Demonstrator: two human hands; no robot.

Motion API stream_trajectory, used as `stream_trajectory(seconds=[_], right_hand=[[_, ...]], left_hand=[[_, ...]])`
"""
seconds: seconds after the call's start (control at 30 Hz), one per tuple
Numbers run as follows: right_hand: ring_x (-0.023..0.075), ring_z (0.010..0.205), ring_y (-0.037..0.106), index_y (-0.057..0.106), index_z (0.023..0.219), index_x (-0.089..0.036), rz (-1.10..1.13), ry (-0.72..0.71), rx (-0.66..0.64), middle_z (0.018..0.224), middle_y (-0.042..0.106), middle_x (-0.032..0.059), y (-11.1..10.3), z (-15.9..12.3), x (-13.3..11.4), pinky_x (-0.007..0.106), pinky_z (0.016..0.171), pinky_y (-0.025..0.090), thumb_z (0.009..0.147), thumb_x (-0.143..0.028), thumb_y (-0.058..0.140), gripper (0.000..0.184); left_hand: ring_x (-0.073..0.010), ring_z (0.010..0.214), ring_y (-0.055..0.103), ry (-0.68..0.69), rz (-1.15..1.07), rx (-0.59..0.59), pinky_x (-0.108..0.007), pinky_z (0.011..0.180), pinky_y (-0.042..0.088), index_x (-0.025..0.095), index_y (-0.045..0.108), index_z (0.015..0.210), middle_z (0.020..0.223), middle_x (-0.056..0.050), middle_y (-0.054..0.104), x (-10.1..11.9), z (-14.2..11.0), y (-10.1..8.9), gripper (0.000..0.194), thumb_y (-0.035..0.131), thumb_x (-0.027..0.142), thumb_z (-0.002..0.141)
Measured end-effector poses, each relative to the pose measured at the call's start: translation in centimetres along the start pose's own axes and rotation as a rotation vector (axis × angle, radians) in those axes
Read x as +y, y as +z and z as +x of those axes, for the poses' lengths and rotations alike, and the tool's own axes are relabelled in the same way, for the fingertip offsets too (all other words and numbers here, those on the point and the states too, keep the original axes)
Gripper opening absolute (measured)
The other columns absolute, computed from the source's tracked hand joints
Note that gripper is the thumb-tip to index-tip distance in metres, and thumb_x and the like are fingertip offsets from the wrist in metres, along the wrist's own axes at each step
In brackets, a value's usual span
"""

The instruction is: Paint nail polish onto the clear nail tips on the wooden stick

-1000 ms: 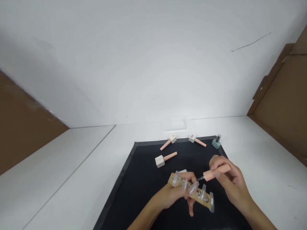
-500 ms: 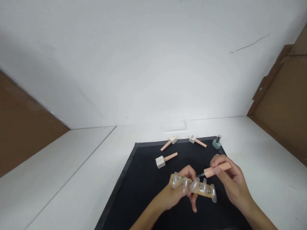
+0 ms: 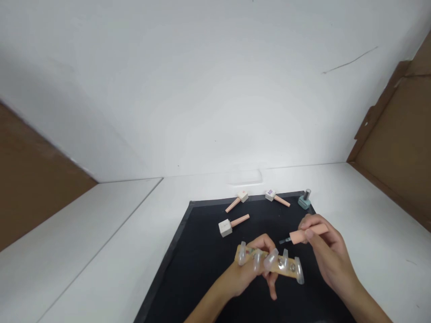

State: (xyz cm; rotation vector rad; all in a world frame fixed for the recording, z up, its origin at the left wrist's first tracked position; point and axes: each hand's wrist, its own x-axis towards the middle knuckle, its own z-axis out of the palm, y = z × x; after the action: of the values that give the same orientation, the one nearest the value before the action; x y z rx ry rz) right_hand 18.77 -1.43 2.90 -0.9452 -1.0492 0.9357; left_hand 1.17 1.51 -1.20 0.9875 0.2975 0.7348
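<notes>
My left hand [image 3: 240, 277] is closed around a tan nail display strip [image 3: 251, 256] above the black mat. Several clear false nails [image 3: 271, 259] stand along the strip, and small metallic dots show between some of them. Pinched in my right hand [image 3: 328, 251] is a nail polish brush [image 3: 298, 237] by its peach cap-handle. Its dark bristle tip points left, just above the strip and apart from the false nails. Whether polish coats the nails is too small to tell.
White nail polish bottles with peach caps lie on the mat: one nearer bottle [image 3: 225, 228] and two at its far edge [image 3: 243, 196]. A teal bottle [image 3: 304, 203] with a grey cap is at the far right corner. Brown cardboard [image 3: 397, 130] flanks the white table [image 3: 111, 215].
My right hand has drawn the brush up and to the right, off the middle false nails. The strip in my left hand has shifted slightly left. The bottles stayed put.
</notes>
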Motion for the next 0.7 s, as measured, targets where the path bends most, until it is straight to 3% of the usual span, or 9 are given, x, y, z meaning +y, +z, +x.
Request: stream_trajectory(seconds=[0.43, 0.7], right_hand=[[0.0092, 0.060, 0.049, 0.068, 0.075, -0.025, -0.006, -0.008, -0.045, 0.071, 0.058, -0.0026, -0.08, 0.02, -0.09, 0.016, 0.058, 0.043, 0.080, -0.043, 0.072, 0.019], [0.0111, 0.061, 0.050, 0.066, 0.077, -0.026, -0.030, -0.052, -0.194, 0.068, 0.055, -0.0023, -0.39, 0.03, -0.04, 0.018, 0.055, 0.043, 0.085, -0.042, 0.067, 0.018]], left_hand=[[-0.0062, 0.043, 0.052, -0.037, -0.006, -0.001, -0.019, 0.042, 0.053, 0.017, 0.046, 0.078, 0.054, 0.005, 0.055, -0.62, -0.01, -0.14, 0.035, 0.064, 0.047, 0.083], [-0.0063, 0.045, 0.054, -0.028, 0.012, 0.008, -0.020, 0.043, 0.054, 0.018, 0.046, 0.080, 0.055, 0.005, 0.056, -0.58, 0.14, -0.25, 0.038, 0.069, 0.048, 0.078]])
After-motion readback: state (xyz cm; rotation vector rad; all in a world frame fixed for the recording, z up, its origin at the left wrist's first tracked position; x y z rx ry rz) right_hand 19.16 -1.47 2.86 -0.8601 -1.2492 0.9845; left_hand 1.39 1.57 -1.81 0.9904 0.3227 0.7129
